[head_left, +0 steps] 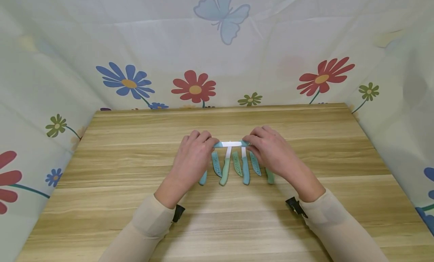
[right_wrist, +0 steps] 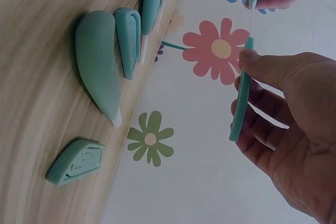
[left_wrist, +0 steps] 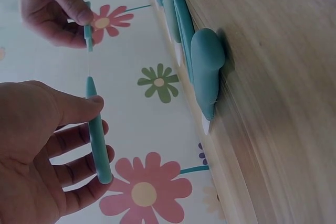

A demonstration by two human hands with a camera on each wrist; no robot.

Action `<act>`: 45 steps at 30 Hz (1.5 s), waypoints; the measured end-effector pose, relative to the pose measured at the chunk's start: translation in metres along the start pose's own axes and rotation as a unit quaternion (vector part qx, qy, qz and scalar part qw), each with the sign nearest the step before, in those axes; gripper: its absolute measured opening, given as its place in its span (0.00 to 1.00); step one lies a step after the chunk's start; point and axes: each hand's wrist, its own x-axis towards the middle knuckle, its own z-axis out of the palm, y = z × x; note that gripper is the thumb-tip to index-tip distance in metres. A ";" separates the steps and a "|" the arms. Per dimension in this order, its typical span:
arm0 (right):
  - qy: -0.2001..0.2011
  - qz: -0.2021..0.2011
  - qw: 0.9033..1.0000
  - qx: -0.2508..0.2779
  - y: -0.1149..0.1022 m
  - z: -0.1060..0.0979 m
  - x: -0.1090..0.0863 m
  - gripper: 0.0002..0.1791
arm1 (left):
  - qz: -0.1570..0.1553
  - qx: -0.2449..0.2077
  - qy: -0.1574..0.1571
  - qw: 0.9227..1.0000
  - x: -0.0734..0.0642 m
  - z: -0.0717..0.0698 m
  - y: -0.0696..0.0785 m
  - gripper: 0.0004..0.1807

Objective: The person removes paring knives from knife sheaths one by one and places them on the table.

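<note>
Raised above the table, a small knife (head_left: 231,144) with a white blade lies level between the two hands. My left hand (head_left: 194,154) grips its teal handle (left_wrist: 98,140), thumb on one side and fingers on the other. At the other end, my right hand (head_left: 276,151) pinches a teal blade sheath (right_wrist: 242,98), and bare blade shows between sheath and handle. Below stands a row of other knives, among them a green-handled knife (head_left: 225,172) and a blue-handled knife (head_left: 245,172). The hands partly cover the outer knives in the head view.
Between the knives lie a blue sheath (head_left: 216,164), a green sheath (head_left: 237,164) and another blue sheath (head_left: 255,164). One more sheath (right_wrist: 76,162) shows in the right wrist view. A flowered curtain (head_left: 271,58) borders the wooden table (head_left: 135,122) behind and at both sides.
</note>
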 end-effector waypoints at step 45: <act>-0.021 0.032 0.999 -0.001 0.004 -0.005 0.001 0.15 | -0.034 -0.010 0.007 0.999 0.002 -0.006 -0.010 0.11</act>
